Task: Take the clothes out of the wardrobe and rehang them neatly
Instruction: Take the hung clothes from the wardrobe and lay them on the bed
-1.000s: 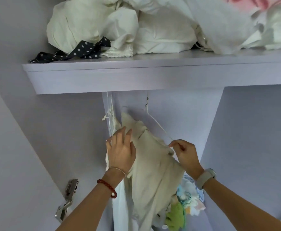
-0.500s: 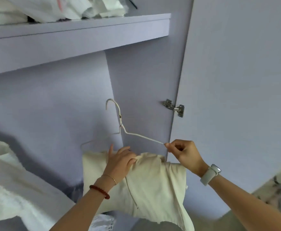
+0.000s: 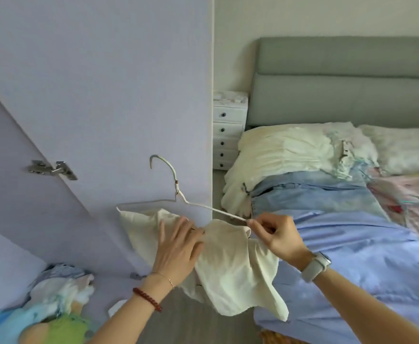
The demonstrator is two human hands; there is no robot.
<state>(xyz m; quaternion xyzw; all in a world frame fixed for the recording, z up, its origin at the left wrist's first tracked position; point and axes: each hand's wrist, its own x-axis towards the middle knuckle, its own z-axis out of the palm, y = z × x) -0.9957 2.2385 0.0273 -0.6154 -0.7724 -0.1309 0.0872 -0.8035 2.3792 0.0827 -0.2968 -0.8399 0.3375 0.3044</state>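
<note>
The right hand (image 3: 276, 235) pinches the white wire hanger's (image 3: 178, 194) arm; the left hand (image 3: 178, 247), fingers straight, presses the cream cloth garment (image 3: 230, 266) hanging beside the bed (image 3: 352, 244). Keep the hanger level while carrying.

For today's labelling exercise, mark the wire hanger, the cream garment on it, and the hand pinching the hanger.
wire hanger (image 3: 171, 168), head view, on the curved hook.
cream garment (image 3: 233, 269), head view, on the hanging cloth's middle.
right hand (image 3: 276, 234), head view, on the back of the hand.

Cream garment (image 3: 230, 266) on white wire hanger (image 3: 178, 194), held mid-air.
Hanger upright, hook up; garment bunched, draped over its bar, hanging crumpled.
</note>
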